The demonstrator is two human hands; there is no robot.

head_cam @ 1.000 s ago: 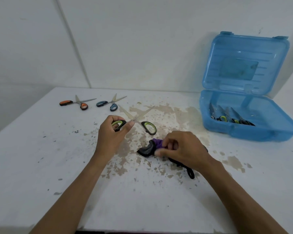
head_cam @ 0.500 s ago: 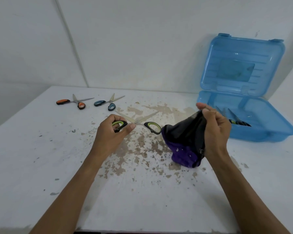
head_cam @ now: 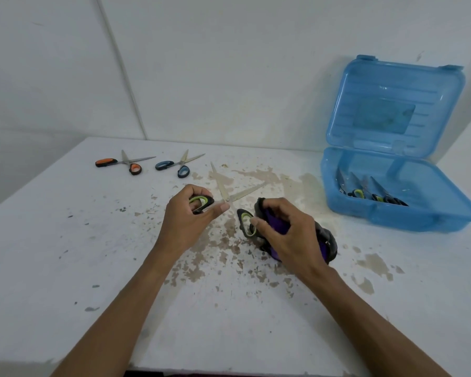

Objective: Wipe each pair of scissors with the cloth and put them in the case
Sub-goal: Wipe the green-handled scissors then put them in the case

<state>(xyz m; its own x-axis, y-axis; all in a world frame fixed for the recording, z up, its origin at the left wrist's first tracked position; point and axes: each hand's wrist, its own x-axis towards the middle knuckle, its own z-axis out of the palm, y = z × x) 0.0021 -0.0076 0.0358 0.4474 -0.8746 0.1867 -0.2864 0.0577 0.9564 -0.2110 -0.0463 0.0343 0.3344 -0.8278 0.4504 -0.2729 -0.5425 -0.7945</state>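
Note:
My left hand [head_cam: 191,216] grips one green-and-black handle of a pair of scissors [head_cam: 230,195], whose blades are spread wide and point away from me. My right hand [head_cam: 286,235] holds a bunched black and purple cloth [head_cam: 325,240] on the table, with a fingertip at the scissors' other handle. An orange-handled pair [head_cam: 120,164] and a blue-handled pair [head_cam: 178,165] lie at the far left of the table. The blue plastic case [head_cam: 408,210] stands open at the right with several scissors inside.
The white table [head_cam: 65,240] has brown patches of worn paint in its middle. White walls close it in behind and to the right. The case's lid [head_cam: 392,110] leans upright against the back wall.
My right hand has brought the cloth down from the air onto the table beside the scissors. The scissors' blades have opened wider in my left hand.

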